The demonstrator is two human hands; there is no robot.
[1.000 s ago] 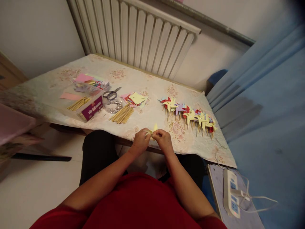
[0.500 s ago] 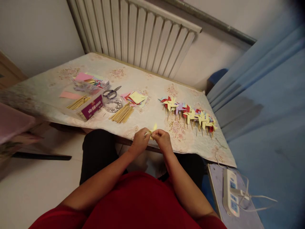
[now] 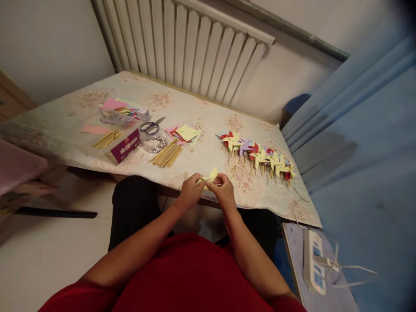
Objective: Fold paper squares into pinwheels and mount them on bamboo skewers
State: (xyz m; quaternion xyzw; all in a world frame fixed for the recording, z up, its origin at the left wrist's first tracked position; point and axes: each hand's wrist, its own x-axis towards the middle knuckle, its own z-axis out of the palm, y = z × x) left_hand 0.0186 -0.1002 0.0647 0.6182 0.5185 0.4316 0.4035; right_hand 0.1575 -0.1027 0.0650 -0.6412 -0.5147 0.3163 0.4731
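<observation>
Between my two hands, just above the table's front edge, is a yellow paper pinwheel (image 3: pixel 212 174) with its blades partly folded. My left hand (image 3: pixel 191 189) is closed on its left side, fingers pinched. From the right, my right hand (image 3: pixel 222 190) pinches the paper near its centre; the fingertips hide part of it. Finished paper pinwheels on sticks (image 3: pixel 259 158) lie in a row to the right, in yellow, red, purple and blue. Left of my hands are a bundle of thin wooden sticks (image 3: pixel 166 154) and a stack of coloured paper squares (image 3: pixel 186 133).
A round clear dish of metal pins (image 3: pixel 155 143) stands beside scissors (image 3: pixel 152 125). Further left is a purple-labelled box (image 3: pixel 125 146) with more sticks, and coloured paper pieces (image 3: pixel 113 105) behind. A power strip (image 3: pixel 313 262) rests on a stand at lower right. A radiator (image 3: pixel 195 52) lines the wall.
More of the yellow paper shows between my hands, with a blade standing up to the right. My right fingers have shifted slightly on it; my left hand stays almost still.
</observation>
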